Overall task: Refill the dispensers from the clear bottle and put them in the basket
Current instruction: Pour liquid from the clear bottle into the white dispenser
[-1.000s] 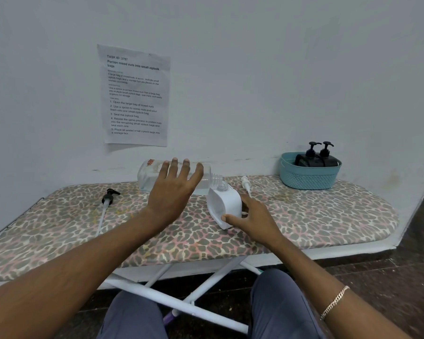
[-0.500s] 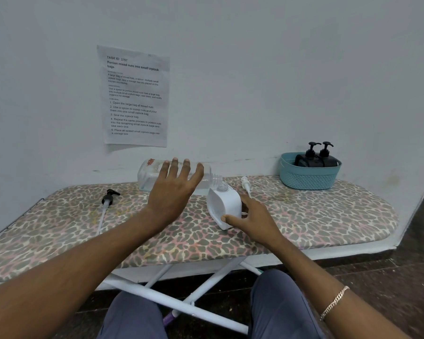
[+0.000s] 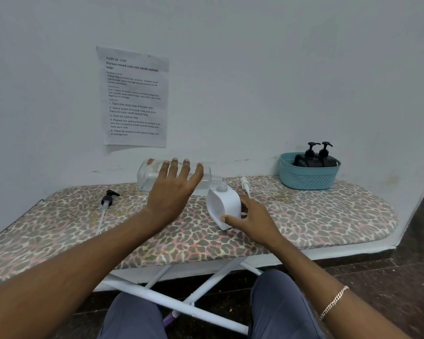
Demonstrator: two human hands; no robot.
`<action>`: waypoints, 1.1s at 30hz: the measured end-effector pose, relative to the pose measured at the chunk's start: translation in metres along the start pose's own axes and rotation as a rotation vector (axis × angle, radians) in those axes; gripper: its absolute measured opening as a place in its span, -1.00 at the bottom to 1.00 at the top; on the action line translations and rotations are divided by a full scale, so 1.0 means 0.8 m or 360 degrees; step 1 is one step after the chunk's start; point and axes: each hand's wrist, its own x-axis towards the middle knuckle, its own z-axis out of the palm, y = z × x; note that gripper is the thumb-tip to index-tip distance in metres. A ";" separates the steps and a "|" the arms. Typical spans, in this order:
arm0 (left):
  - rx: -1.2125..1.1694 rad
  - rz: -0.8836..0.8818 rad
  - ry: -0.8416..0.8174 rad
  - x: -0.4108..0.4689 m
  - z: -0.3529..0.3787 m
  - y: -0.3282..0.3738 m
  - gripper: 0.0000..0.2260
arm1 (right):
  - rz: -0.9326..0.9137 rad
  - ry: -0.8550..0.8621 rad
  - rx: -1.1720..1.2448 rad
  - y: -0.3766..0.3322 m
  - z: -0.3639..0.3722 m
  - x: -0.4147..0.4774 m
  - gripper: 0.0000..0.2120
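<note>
Nothing much has moved since a moment ago: both hands and the bottle stay where they were.

Far left, a black pump lies alone on the ironing board. Next, the left grip rests on the clear bottle, with fingers spread and nearly straight, not wrapped round it. The bottle is tipped on its side, and its mouth touches the open top of the white dispenser. The right grip holds that dispenser tilted, thumb in front and fingers behind. A white pump lies just beside it. Far right, the blue basket has 2 black dispensers in it.

I think this is the pouring step for dispenser number 3. Next the bottle must be set down, the white pump screwed on, and the dispenser put in the basket.
</note>
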 end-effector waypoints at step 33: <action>0.0026 0.0023 0.0017 0.001 -0.006 0.000 -0.38 | 0.0003 -0.0017 0.0022 -0.002 -0.001 0.000 -0.33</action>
